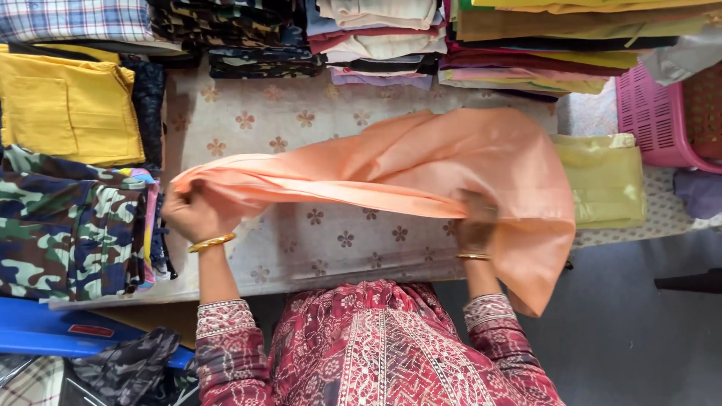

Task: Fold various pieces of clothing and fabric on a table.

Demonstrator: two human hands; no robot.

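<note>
**Both hands lift a peach cloth over the folding table**

We see the left hand (197,214) raised at the left end of the cloth, fingers curled shut on a bunched edge of it, a gold bangle (211,242) on the wrist. The right hand (475,224) sits under the middle fold, partly blurred; it grips the cloth from below, with a thinner bangle at its wrist. Both forearms come up from the bottom of the view in maroon patterned sleeves (226,338).

The peach cloth (421,169) is stretched between the two hands and held above the table, not lying flat. Its top layer billows in a broad arc toward the back, and its right end hangs down past the table edge in a loose point. The fabric looks smooth and slightly shiny, with soft creases running along its length.

Below it we see the table (331,233), covered in a pale sheet with small flower prints. A yellow garment (68,109) and a folded camouflage pile (68,225) lie at the left, stacks of folded clothes (391,37) line the back, and a folded light green piece (605,180) lies at the right, near a pink plastic basket (650,113). The floor (639,331) at the right is grey.
</note>
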